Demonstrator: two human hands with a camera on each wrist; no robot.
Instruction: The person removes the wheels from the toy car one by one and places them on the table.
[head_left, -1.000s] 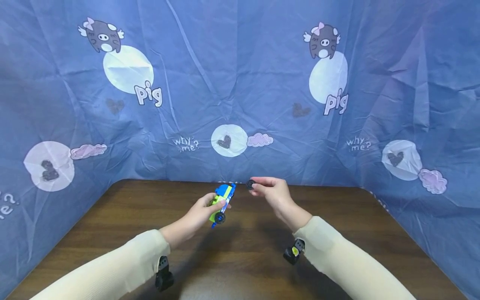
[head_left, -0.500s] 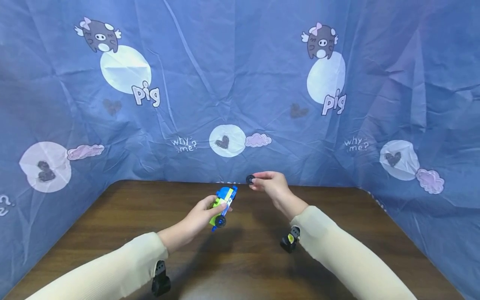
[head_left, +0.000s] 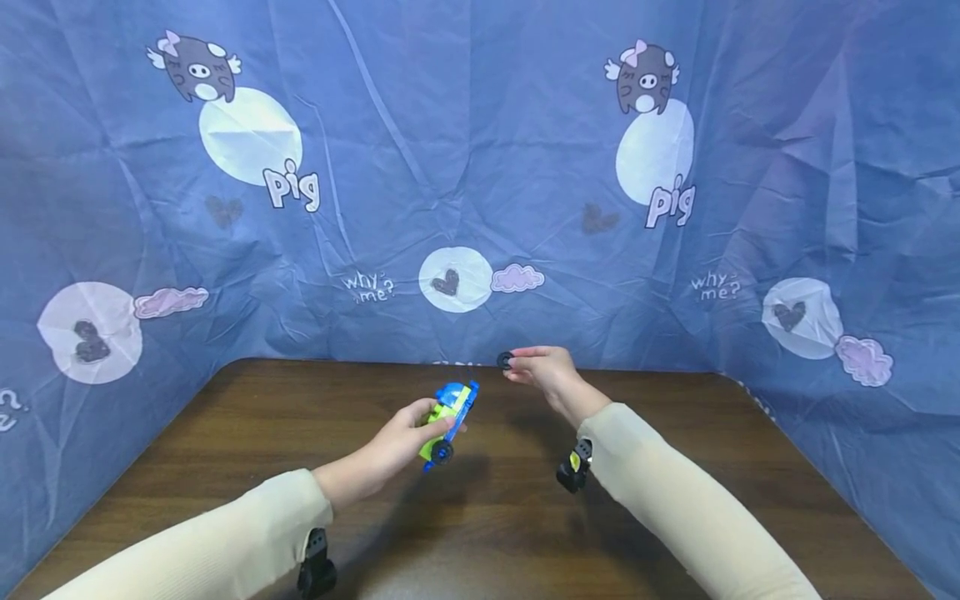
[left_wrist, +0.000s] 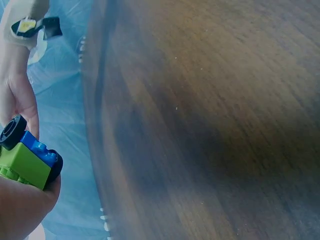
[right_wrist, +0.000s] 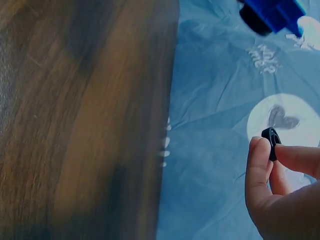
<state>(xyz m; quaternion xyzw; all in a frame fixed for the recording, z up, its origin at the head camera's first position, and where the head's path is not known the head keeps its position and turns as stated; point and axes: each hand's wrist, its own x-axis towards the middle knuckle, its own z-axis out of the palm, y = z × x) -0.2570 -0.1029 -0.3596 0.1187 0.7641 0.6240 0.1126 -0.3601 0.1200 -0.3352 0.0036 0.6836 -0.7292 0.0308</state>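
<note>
My left hand [head_left: 401,437] grips a toy car [head_left: 456,402] of blue and lime-green building bricks, with the thumb along its side. A black wheel with a blue hub [head_left: 442,452] sits at its near end. The left wrist view shows the green body [left_wrist: 27,165] and two black tires of the car. Farther right, my right hand [head_left: 551,369] pinches a small black tire [head_left: 505,361] between thumb and fingertips. In the right wrist view this tire [right_wrist: 271,143] looks like a hollow ring, apart from the car.
Both hands are raised above a brown wooden table [head_left: 495,517]. A blue printed cloth [head_left: 465,183] stands behind the table and along its sides. Black wrist cameras hang under the left sleeve [head_left: 317,562] and right sleeve [head_left: 573,467].
My left hand and the car have sunk slightly toward me. My right hand rose a little with the tire, then shifted slightly right. Both grips stay the same.
</note>
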